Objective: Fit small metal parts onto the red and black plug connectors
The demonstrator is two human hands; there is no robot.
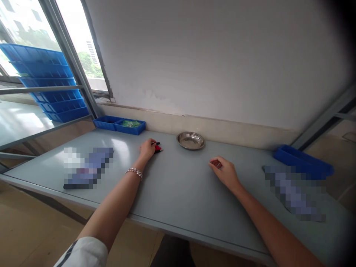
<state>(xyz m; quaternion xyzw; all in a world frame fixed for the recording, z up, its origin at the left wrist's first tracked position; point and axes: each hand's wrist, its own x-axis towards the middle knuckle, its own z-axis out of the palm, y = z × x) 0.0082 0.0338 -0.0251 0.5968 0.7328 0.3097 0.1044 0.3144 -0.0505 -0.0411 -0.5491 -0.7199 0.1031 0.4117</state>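
A white sleeve [83,254] sits closest, and from it the left hand [147,148] reaches out over the grey table [178,193], fingers curled shut around the end of a small red-and-black tool [158,148] lying on the tabletop. The right hand [226,171] rests on the table well apart from it, loosely curled, pinching a small reddish piece [216,163] at its fingertips. A metal dish [190,140] stands by the wall between the 2 hands, with 2 blue trays [119,125] to the far left.

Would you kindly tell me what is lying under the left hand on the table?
A small red and black object pokes out from under the left hand, on the grey table. The hand covers the rest, so its full shape cannot be told.
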